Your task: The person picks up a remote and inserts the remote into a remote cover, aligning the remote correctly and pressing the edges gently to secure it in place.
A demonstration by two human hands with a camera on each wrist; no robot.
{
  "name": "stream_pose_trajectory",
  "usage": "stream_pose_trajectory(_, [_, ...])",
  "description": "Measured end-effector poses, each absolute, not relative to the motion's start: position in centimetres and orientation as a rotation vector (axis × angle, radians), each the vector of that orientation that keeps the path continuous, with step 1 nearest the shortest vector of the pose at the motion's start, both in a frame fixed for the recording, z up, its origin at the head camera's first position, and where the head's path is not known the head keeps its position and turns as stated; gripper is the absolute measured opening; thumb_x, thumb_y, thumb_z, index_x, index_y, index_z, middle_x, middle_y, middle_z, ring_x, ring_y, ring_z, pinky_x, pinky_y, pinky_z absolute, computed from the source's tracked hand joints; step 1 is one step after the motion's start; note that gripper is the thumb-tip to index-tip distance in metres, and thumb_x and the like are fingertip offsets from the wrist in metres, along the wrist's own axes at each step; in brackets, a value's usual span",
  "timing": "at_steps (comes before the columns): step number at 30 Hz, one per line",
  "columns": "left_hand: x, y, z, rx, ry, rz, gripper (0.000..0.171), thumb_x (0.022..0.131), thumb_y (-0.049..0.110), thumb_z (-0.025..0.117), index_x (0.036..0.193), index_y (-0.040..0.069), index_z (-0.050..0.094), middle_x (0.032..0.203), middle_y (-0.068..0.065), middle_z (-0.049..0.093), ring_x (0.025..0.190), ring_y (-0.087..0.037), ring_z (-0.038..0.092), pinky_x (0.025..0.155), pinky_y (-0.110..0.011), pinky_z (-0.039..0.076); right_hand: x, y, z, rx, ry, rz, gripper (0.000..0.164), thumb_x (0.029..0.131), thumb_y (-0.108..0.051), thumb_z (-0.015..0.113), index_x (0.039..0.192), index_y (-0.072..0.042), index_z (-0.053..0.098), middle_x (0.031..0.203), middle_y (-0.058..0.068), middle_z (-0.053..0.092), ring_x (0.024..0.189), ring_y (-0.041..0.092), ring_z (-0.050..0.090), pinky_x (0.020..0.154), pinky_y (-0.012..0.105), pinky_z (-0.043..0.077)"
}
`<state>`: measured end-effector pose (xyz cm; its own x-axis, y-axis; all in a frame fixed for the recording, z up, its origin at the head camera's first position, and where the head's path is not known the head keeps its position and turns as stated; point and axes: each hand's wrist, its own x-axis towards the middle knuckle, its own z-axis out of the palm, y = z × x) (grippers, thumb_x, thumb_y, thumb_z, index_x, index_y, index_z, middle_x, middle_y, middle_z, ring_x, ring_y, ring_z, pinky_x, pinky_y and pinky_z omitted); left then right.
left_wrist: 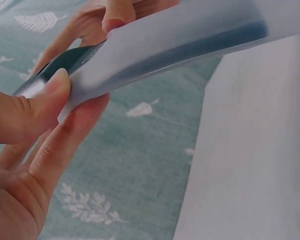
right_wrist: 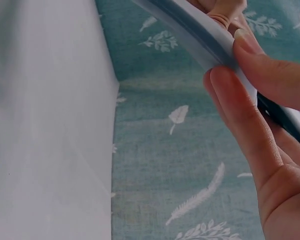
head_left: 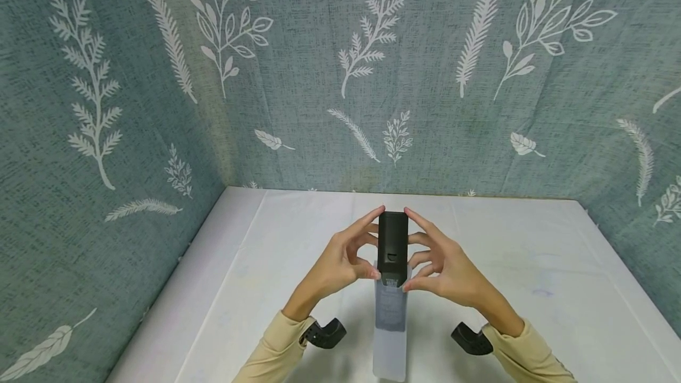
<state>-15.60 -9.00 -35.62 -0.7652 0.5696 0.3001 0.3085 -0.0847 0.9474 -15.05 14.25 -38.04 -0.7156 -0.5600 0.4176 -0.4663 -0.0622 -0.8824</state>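
Head view: both hands grasp the work, the left hand (head_left: pixel 340 262) and right hand (head_left: pixel 447 265) facing each other across a black object (head_left: pixel 393 241) and a translucent pouch (head_left: pixel 390 350). Each hand has one fingertip up at a far corner of the black object and its thumb back where the pouch begins; the wrist views show thumb and finger pinching the pouch's edge on either side. The black object stands out of the pouch's far end, between the hands. From there the pouch runs toward the person, its near end just inside the bottom of the head view, with a darker grey stretch along its upper part.

Between the forearms, the pouch takes up the middle of the gap, flanked by two black wrist devices: the left device (head_left: pixel 326 334) sits nearer to it, the right device (head_left: pixel 471 339) farther off. Light yellow cuffs (head_left: pixel 282 341) lie behind them.

Around this, the white desk (head_left: pixel 298 217) spreads broadly to both sides, creased lengthwise on the left and faintly marked on the right. Its far edge lies a little beyond the fingertips, where a green leaf-patterned cloth (head_left: pixel 308 75) rises; more of that cloth bounds the left and right edges, well apart from the hands.
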Motion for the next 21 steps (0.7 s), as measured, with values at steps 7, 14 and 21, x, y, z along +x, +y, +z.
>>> stream_pose_trajectory(7, [-16.1, -9.0, -36.6, 0.988, 1.981, 1.973, 0.097, 0.069, -0.024, 0.069, 0.149, 0.013, 0.029, 0.123, -0.018, 0.052, 0.104, -0.030, 0.057, 0.067, -0.040, 0.058, -15.0, 14.2, -38.0, -1.146, 2.140, -1.942, 0.106, 0.069, 0.010, 0.079, 0.152, -0.007, 0.015, 0.128, 0.030, 0.045, 0.075, 0.026, 0.067, 0.060, 0.041, 0.057])
stream_pose_trajectory(14, [-16.7, -9.2, -37.8, 1.016, 1.968, 1.986, 0.097, 0.070, -0.023, 0.069, 0.148, 0.022, 0.034, 0.124, -0.016, 0.053, 0.104, -0.029, 0.058, 0.067, -0.041, 0.058, -15.0, 14.1, -38.1, -1.159, 2.202, -1.931, 0.103, 0.069, 0.009, 0.078, 0.151, -0.010, 0.019, 0.126, 0.028, 0.047, 0.076, 0.024, 0.068, 0.058, 0.038, 0.057])
stream_pose_trajectory(21, [-16.6, -9.4, -37.7, 1.016, 1.967, 1.989, 0.095, 0.070, -0.023, 0.069, 0.148, 0.019, 0.034, 0.124, -0.017, 0.053, 0.104, -0.029, 0.059, 0.067, -0.041, 0.058, -15.0, 13.9, -38.2, -1.180, 2.203, -1.951, 0.101, 0.069, 0.010, 0.078, 0.151, -0.007, 0.021, 0.125, 0.029, 0.048, 0.076, 0.024, 0.068, 0.057, 0.038, 0.057])
